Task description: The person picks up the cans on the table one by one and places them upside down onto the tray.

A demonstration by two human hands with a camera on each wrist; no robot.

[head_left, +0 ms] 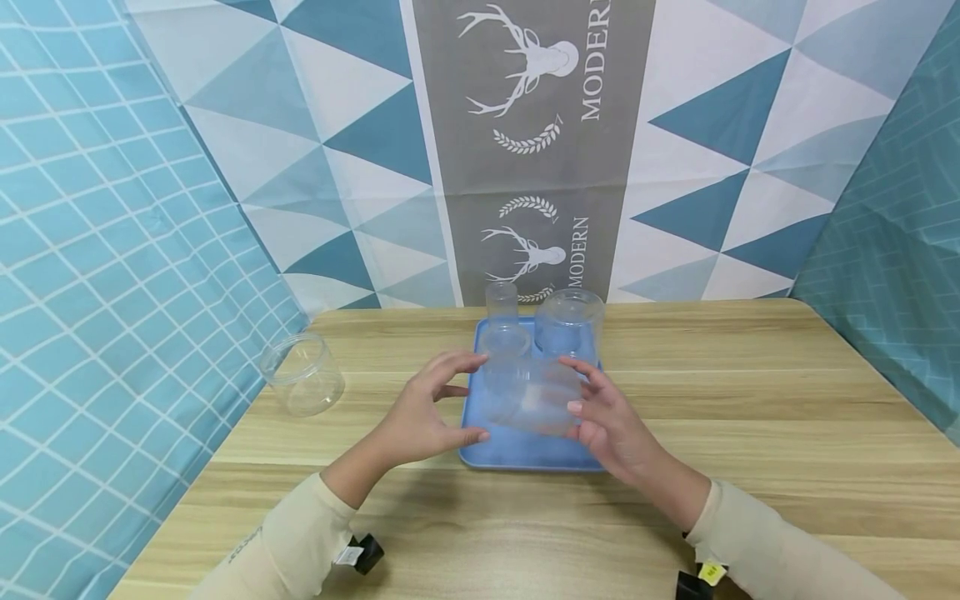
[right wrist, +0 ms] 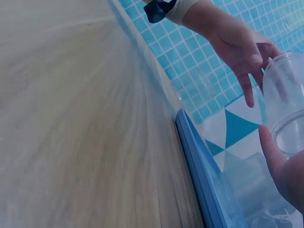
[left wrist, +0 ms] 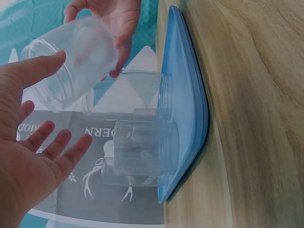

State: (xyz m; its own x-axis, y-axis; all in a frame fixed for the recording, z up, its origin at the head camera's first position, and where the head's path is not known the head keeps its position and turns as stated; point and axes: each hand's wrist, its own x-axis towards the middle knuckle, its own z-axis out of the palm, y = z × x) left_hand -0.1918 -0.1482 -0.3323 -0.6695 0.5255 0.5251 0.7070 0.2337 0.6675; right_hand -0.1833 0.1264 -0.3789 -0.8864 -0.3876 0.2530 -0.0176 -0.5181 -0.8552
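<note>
Above a blue tray [head_left: 525, 454], my right hand [head_left: 611, 421] holds a clear jar [head_left: 536, 396] by its base end, with the jar tipped on its side. The left wrist view shows this jar [left wrist: 78, 59] with its threaded mouth facing my left hand [left wrist: 33, 156]. In the head view my left hand [head_left: 438, 408] is spread around the mouth end, fingers apart and thumb below. From the right wrist view, my right thumb [right wrist: 273, 152] lies along the jar [right wrist: 285, 90], whose far end is cut off by the frame.
On the tray stand a wide clear jar [head_left: 570, 321], a smaller clear jar [head_left: 504, 337] and, behind it, a narrow clear container [head_left: 501, 302]. Another clear jar [head_left: 302, 375] sits at the table's left edge. Patterned cloth [head_left: 536, 167] hangs behind the wooden table [head_left: 735, 400].
</note>
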